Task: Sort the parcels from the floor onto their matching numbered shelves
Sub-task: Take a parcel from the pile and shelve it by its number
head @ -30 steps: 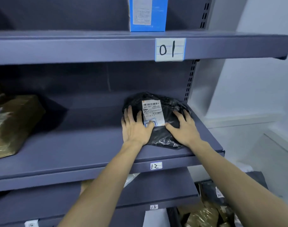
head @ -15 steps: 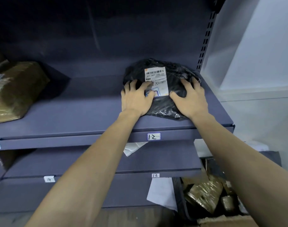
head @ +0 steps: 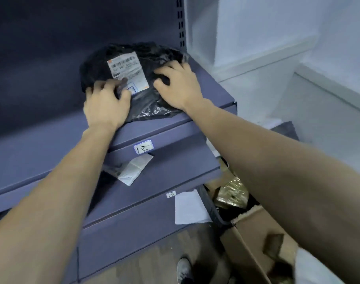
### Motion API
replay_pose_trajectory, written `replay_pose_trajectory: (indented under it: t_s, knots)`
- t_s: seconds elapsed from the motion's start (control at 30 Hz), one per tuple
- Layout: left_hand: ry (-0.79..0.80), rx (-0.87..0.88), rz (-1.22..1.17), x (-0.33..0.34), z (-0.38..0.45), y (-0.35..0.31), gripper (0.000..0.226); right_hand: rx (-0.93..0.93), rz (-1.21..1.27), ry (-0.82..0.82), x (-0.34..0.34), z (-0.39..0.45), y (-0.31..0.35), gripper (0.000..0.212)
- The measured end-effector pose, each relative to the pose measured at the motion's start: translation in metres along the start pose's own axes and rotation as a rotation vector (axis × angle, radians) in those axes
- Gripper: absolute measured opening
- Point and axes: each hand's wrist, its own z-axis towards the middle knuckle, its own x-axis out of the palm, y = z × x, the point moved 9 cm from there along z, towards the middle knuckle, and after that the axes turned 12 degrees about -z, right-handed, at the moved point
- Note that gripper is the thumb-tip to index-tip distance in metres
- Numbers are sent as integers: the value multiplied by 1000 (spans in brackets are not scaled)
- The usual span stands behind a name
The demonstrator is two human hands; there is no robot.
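Both my hands lay on the black parcel, fingers curled into its plastic: left hand at its near left edge, right hand on its right side. It sat on the shelf tagged 12, near the right end, white label up.

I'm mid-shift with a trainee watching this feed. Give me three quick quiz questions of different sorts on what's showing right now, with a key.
1. True or false: both hands, left hand and right hand, are on the black parcel.
2. Which number is on the tag of the shelf under that parcel? A) 01 B) 12 C) 14
3. Fill in: the white shipping label faces ____.

Key: 1 true; 2 B; 3 up
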Motion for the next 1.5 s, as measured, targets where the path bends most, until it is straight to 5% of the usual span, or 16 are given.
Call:
replay_pose_trajectory:
  t_s: [0.17,0.3,0.4,0.57,0.83,1.07,1.3,1.5]
  knots:
    - [-150,166,10,-14,-10,-21,32,25,79,-26,-20,-36,-24,42]
    - [-152,185,-220,4,-26,-76,29,177,218,-134,-59,-81,-84,45]
    - [-121,460,-309,26,-67,-166,25,353,330,-206,-82,-126,-146,45]
    - [223,678,-422,113,-162,-283,25,645,339,-186,-75,-235,-256,45]
    - [827,752,-283,298,-365,-354,25,1010,256,-97,-62,-442,-370,46]
    - [1165,709,-101,398,-517,-320,24,1341,179,-11,-37,-630,-420,45]
    - [1468,670,82,480,-629,-257,30,1494,133,235,59,-708,-443,47]
    - [1554,356,206,529,-660,-198,47,1475,-138,350,89,-740,-466,49]
